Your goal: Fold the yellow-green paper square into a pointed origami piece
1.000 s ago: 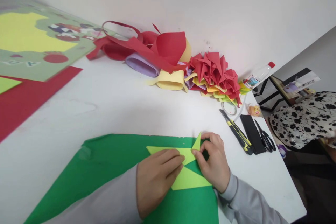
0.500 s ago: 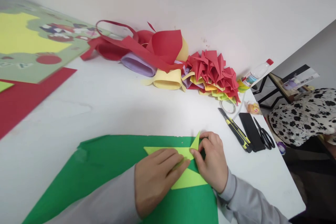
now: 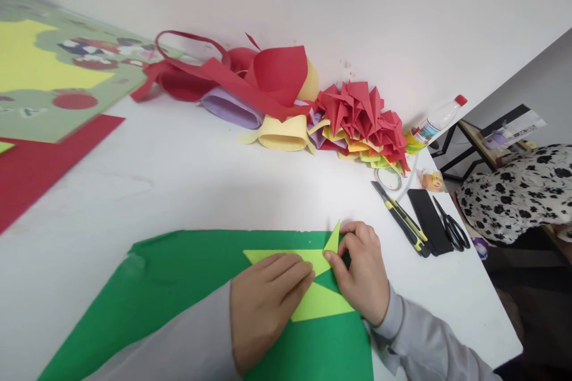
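A folded yellow-green paper [image 3: 319, 262] lies on the green sheet [image 3: 179, 274], with several pointed flaps sticking out. One wide flap [image 3: 317, 302] points right below my hands, and a small narrow tip stands up at the upper right. My left hand [image 3: 272, 303] rests over the paper's middle, fingers together and curled onto it, hiding the centre folds. With thumb and forefinger, my right hand [image 3: 364, 268] pinches the paper at the base of the small tip.
Beyond the green sheet lie red folded paper pieces [image 3: 357, 110], rolled paper strips [image 3: 283, 134] and a bottle [image 3: 431, 128]. A utility knife [image 3: 402, 220], a black case [image 3: 429, 220] and scissors [image 3: 453, 229] lie on the right. A person in a floral garment [image 3: 518, 190] is beyond the table's edge.
The thumb side of my left hand has drawn back slightly to the left, uncovering a little more paper. My right hand keeps its pinch at the small tip.
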The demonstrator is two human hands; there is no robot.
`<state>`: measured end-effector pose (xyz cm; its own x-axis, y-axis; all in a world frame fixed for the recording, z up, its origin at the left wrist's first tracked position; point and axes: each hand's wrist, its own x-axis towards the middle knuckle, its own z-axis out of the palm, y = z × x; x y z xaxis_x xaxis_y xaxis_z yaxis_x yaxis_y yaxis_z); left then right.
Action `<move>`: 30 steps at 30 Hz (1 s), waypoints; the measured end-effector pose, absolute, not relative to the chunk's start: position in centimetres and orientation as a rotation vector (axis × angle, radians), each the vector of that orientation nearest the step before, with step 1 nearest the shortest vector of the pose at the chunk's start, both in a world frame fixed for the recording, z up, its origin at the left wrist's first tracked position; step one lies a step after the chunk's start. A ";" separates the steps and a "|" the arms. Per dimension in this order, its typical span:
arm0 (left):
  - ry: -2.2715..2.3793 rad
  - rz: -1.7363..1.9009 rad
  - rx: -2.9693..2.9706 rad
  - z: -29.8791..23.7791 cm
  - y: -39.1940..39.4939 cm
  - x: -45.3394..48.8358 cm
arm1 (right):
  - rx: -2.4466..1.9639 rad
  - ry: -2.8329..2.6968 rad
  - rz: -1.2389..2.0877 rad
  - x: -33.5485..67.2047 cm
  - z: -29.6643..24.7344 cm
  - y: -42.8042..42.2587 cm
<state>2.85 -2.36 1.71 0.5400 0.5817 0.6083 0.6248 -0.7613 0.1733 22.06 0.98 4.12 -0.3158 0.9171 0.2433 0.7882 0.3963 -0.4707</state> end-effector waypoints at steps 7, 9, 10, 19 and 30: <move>-1.073 -1.054 -2.713 1.1 -2.4 2.6 | -1.462 -2.204 0.366 22.1 4.1 0.9; -1.094 -0.992 -2.731 0.9 -2.5 2.9 | -1.462 -2.207 0.357 22.1 4.0 0.9; -1.106 -0.963 -2.734 0.8 -2.6 3.0 | -1.463 -2.209 0.351 22.0 4.0 0.9; -1.125 -0.895 -2.708 1.3 -2.8 3.3 | -1.447 -2.243 0.372 22.1 4.5 0.7; -1.070 -0.810 -2.717 0.8 -2.9 2.8 | -1.588 -2.346 0.214 22.2 4.2 0.4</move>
